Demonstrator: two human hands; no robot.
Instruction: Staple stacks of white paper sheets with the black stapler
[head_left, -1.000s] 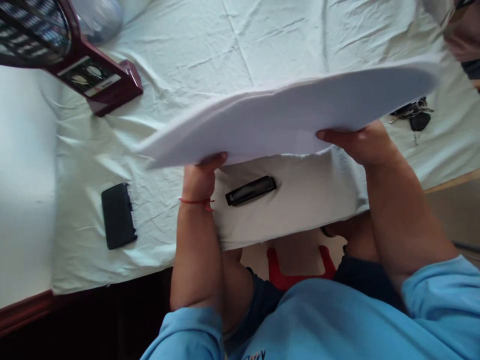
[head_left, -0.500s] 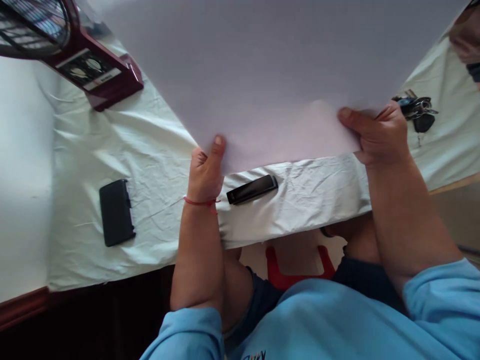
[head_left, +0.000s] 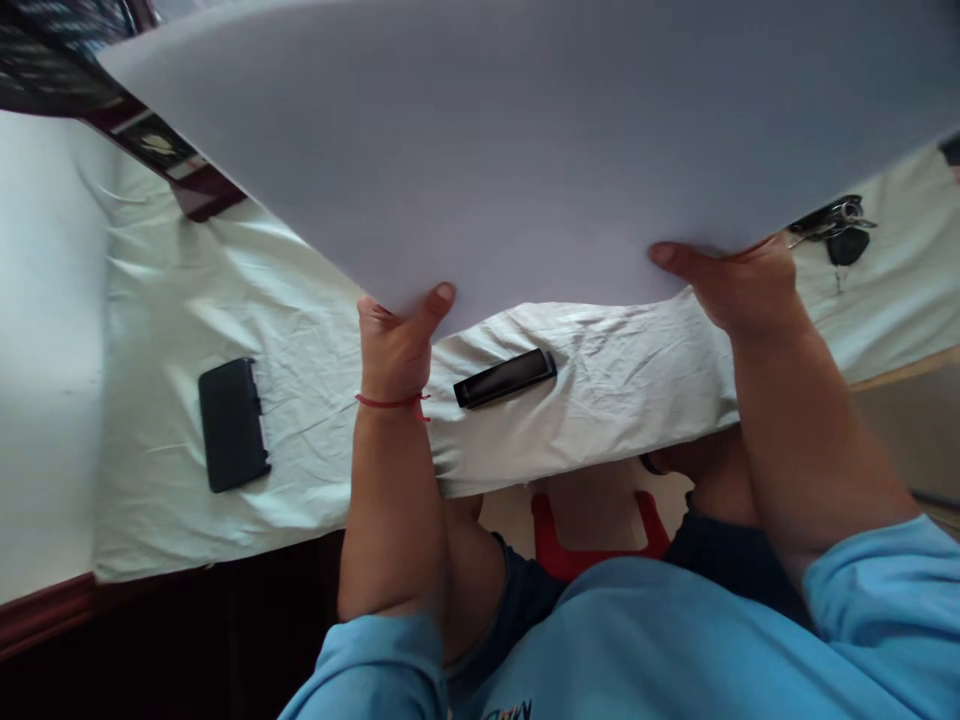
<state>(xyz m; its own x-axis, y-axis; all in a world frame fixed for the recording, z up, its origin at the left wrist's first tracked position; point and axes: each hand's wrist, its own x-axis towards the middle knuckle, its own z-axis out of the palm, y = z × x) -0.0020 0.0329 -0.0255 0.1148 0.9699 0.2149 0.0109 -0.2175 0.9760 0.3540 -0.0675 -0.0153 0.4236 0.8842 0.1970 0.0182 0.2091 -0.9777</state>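
Note:
A large white sheet of paper [head_left: 525, 160] is held up above the table, filling the top of the view. My left hand [head_left: 401, 340] grips its near left corner, thumb on top and fingers hidden underneath. At the near right corner, my right hand [head_left: 746, 280] pinches it the same way, with the thumb lying over the paper. The near edge bows slightly between the two hands. Below that edge, a black stapler [head_left: 505, 379] lies on the cloth, apart from both hands.
A pale cloth [head_left: 300, 400] covers the table. At left lies a flat black case [head_left: 234, 425]; behind it stands a dark red fan [head_left: 202, 190], partly hidden by the paper. Keys [head_left: 847, 235] lie beyond my right hand. A red stool [head_left: 600, 555] shows below the table edge.
The paper has tilted and spread wider across the view, now covering more of the fan and keys. Both hands have shifted a little to the left, still gripping it.

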